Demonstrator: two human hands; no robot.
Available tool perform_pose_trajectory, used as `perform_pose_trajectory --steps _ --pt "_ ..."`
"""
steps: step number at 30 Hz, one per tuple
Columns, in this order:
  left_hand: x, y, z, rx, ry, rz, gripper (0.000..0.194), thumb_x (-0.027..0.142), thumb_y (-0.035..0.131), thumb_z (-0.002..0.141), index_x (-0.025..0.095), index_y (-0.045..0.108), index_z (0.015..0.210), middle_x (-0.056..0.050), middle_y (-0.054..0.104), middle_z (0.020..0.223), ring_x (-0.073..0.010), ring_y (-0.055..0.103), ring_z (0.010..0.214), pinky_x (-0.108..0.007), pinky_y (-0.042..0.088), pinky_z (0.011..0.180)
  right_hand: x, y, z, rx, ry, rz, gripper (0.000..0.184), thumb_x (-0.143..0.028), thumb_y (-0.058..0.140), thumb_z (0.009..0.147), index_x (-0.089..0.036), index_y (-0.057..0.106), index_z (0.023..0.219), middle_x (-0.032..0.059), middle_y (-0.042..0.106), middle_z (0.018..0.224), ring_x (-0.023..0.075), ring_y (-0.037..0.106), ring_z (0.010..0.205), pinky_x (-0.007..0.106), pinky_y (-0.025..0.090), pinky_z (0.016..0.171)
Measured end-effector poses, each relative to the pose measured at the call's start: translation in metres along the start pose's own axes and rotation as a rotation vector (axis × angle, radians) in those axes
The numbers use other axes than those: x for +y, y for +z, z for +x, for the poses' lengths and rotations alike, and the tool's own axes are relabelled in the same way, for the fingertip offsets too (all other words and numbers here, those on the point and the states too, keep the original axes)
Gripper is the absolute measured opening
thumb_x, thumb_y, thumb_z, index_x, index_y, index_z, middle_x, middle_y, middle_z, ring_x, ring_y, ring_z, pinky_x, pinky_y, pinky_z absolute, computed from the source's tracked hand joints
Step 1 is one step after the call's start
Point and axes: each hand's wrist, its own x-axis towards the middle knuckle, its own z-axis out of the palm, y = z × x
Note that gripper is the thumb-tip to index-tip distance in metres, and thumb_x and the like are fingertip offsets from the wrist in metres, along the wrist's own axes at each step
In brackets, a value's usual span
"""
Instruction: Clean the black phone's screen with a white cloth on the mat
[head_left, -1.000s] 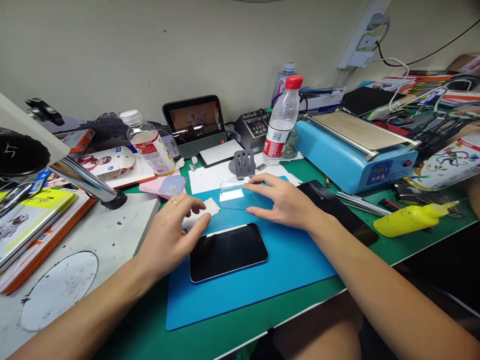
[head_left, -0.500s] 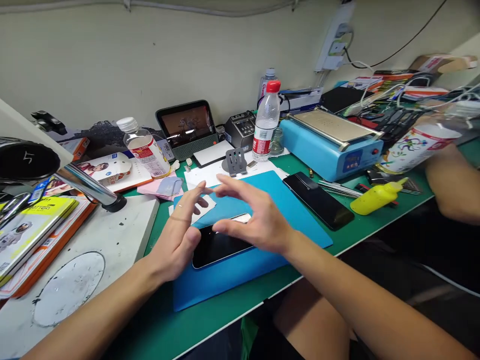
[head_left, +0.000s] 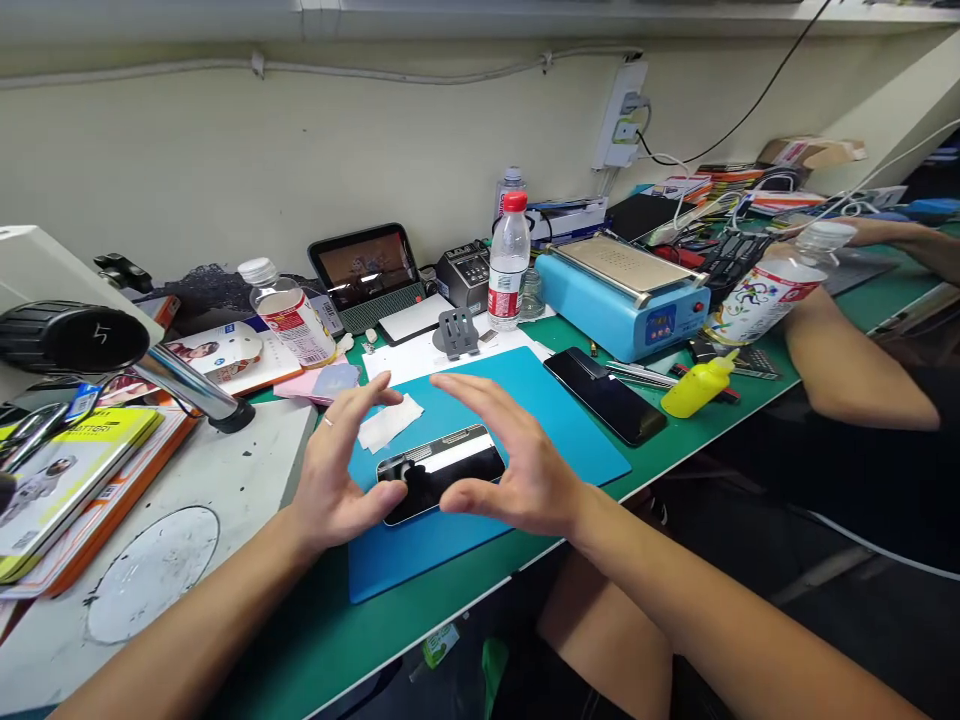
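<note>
A black phone lies screen up on a blue mat. Just above it I hold a clear glass screen protector by its ends; it is nearly see-through and shows only as a pale strip and reflections. My left hand pinches its left end, thumb low and fingers curved above. At the right end, my right hand grips the same way. A white wipe rests on the mat behind my left hand.
A second dark phone, a yellow squeeze bottle and a blue heating machine stand to the right. Behind are a red-capped water bottle, a grey stand and a small tablet. Another person's arm rests at the right.
My right hand lifted the protector from the back of the mat; both hands now hold it low over the phone. The view has tilted up and shifted right.
</note>
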Motion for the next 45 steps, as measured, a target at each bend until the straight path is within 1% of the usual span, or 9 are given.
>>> perform_pose_trajectory --steps 5,7,11,17,23,29,35,40,45 --pt "0.008 0.003 0.007 -0.157 0.126 0.219 0.082 0.057 0.064 0.092 0.023 0.034 0.16 -0.015 0.068 0.126 -0.0296 0.068 0.112 -0.043 0.057 0.094 0.008 -0.015 -0.005 -0.147 -0.008 -0.06 0.103 -0.065 0.078 0.077 -0.035 0.029 0.162 0.0127 0.047 0.16 0.0344 0.043 0.149 0.058 0.04 0.12" --pt "0.005 0.005 0.007 -0.213 0.138 0.246 0.085 0.06 0.064 0.091 0.019 0.035 0.159 -0.016 0.07 0.127 -0.029 0.07 0.111 -0.043 0.058 0.094 0.017 -0.015 -0.008 -0.155 0.025 -0.122 0.102 -0.058 0.081 0.078 -0.036 0.027 0.163 0.0124 0.05 0.157 0.0352 0.047 0.145 0.059 0.043 0.117" --pt "0.001 0.008 0.005 -0.274 0.093 0.334 0.083 0.066 0.061 0.092 0.013 0.043 0.152 -0.017 0.072 0.129 -0.0301 0.071 0.116 -0.046 0.056 0.103 0.032 -0.014 -0.013 -0.175 -0.002 -0.191 0.093 -0.047 0.079 0.085 -0.039 0.028 0.162 0.01 0.061 0.146 0.0334 0.058 0.134 0.056 0.051 0.109" --pt "0.008 0.01 0.007 -0.348 0.043 0.367 0.078 0.069 0.061 0.09 0.012 0.052 0.143 -0.018 0.072 0.13 -0.031 0.072 0.117 -0.044 0.057 0.101 0.039 -0.022 -0.012 -0.226 -0.137 -0.282 0.1 -0.049 0.084 0.078 -0.033 0.033 0.162 0.0132 0.067 0.136 0.0331 0.063 0.126 0.053 0.054 0.106" --pt "0.018 -0.015 0.0 -0.417 -0.128 0.41 0.106 0.082 0.062 0.081 0.011 0.035 0.156 -0.024 0.054 0.152 -0.0398 0.055 0.139 -0.053 0.048 0.113 0.054 -0.037 -0.019 -0.144 0.14 -0.007 0.089 -0.048 0.085 0.078 -0.032 0.046 0.156 0.0081 0.073 0.129 0.0291 0.068 0.121 0.05 0.053 0.109" --pt "0.009 -0.041 -0.02 -0.521 -0.259 0.368 0.091 0.076 0.066 0.082 0.018 0.041 0.147 -0.019 0.058 0.145 -0.0363 0.057 0.132 -0.051 0.05 0.108 0.065 -0.038 -0.028 -0.131 0.295 0.157 0.089 -0.048 0.089 0.073 -0.03 0.053 0.152 0.0088 0.073 0.131 0.0305 0.066 0.125 0.052 0.049 0.114" --pt "0.007 -0.039 -0.024 -0.568 -0.263 0.324 0.087 0.075 0.071 0.079 0.018 0.048 0.14 -0.017 0.058 0.141 -0.0344 0.057 0.127 -0.049 0.048 0.107 0.063 -0.033 -0.03 -0.173 0.286 0.106 0.087 -0.046 0.088 0.075 -0.031 0.052 0.153 0.0086 0.071 0.134 0.0322 0.065 0.128 0.053 0.05 0.114" --pt "0.012 -0.037 -0.025 -0.562 -0.243 0.372 0.067 0.062 0.07 0.086 0.017 0.054 0.132 -0.015 0.063 0.132 -0.0313 0.061 0.119 -0.047 0.049 0.102 0.065 -0.033 -0.027 -0.246 0.246 0.059 0.082 -0.048 0.087 0.076 -0.031 0.056 0.15 0.0098 0.069 0.138 0.0322 0.064 0.129 0.052 0.051 0.113" --pt "0.013 -0.037 -0.025 -0.578 -0.258 0.374 0.069 0.065 0.072 0.083 0.018 0.053 0.131 -0.014 0.063 0.13 -0.0318 0.06 0.117 -0.047 0.048 0.101 0.068 -0.033 -0.026 -0.286 0.199 0.027 0.083 -0.048 0.087 0.075 -0.033 0.055 0.15 0.0087 0.068 0.141 0.0318 0.063 0.131 0.052 0.051 0.114"
